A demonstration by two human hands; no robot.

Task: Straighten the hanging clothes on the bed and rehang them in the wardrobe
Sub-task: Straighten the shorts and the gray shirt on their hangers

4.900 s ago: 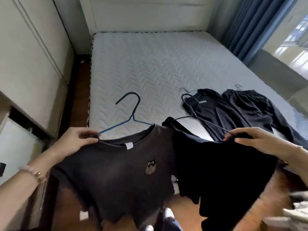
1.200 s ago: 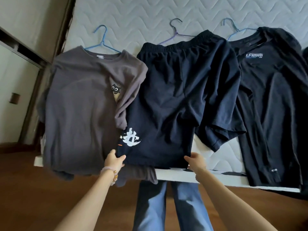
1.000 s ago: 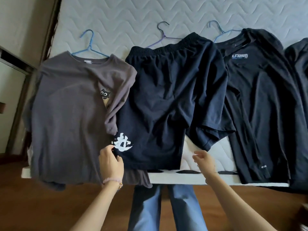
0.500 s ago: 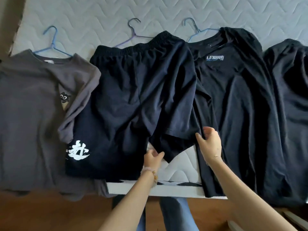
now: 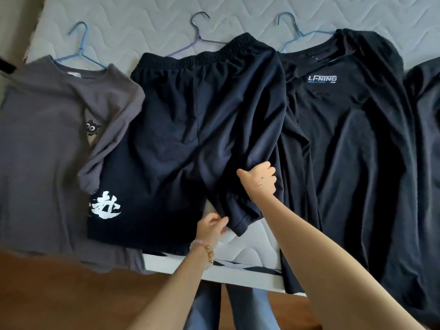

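Navy shorts (image 5: 185, 129) with a white print lie flat on the bed (image 5: 252, 244), on a purple hanger (image 5: 200, 36). My left hand (image 5: 212, 226) pinches the hem of the shorts' right leg near the bed's front edge. My right hand (image 5: 259, 179) is closed on a fold of that same leg higher up. A grey t-shirt (image 5: 45, 148) on a blue hanger (image 5: 78, 46) lies to the left, its sleeve folded over. A black Li-Ning shirt (image 5: 352, 144) on a blue hanger (image 5: 292, 27) lies to the right.
Another dark garment (image 5: 428, 120) lies at the far right edge. Wooden floor (image 5: 59, 296) runs along the bed's front edge, and my jeans-clad legs (image 5: 228, 308) stand against it. A pale wall or cabinet surface (image 5: 12, 22) shows at the upper left.
The view has shifted right along the bed. My hands left the shorts' left leg hem and took hold of the right leg, the right hand higher on the fabric.
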